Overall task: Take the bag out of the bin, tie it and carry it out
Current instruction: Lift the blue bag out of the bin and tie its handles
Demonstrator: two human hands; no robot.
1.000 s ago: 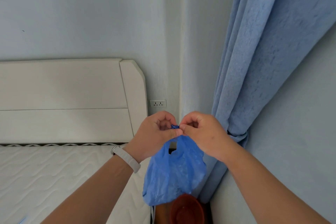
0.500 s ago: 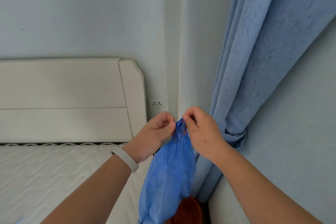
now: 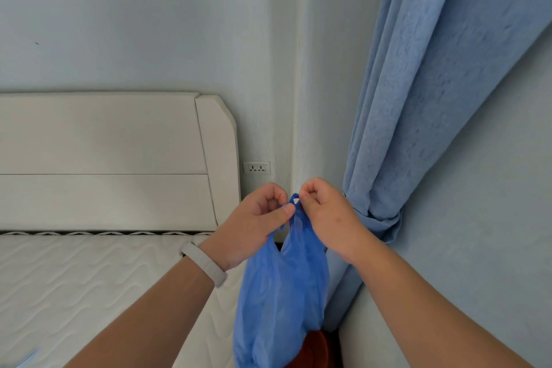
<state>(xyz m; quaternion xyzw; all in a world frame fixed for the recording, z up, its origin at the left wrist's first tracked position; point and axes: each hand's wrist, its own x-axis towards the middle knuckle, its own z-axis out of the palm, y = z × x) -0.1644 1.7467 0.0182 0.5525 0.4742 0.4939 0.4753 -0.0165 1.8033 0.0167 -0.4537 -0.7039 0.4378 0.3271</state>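
Observation:
A thin blue plastic bag (image 3: 280,302) hangs in the air in front of me, held up by its two handles. My left hand (image 3: 254,224) pinches the left handle between thumb and forefinger. My right hand (image 3: 325,215) pinches the right handle, and a small loop of blue plastic pokes up between the two hands. The red-brown bin (image 3: 310,349) shows at the bottom edge, mostly hidden behind the bag's lower end.
A bed with a white quilted mattress (image 3: 74,293) and cream headboard (image 3: 113,158) fills the left. A wall socket (image 3: 257,168) sits beside the headboard. A blue curtain (image 3: 418,98), tied back, hangs in the corner on the right against the pale wall.
The bag first hung wide with a gap under the joined handles. It then stretched long and narrow. Now both hands pinch the handles close together again, a little higher.

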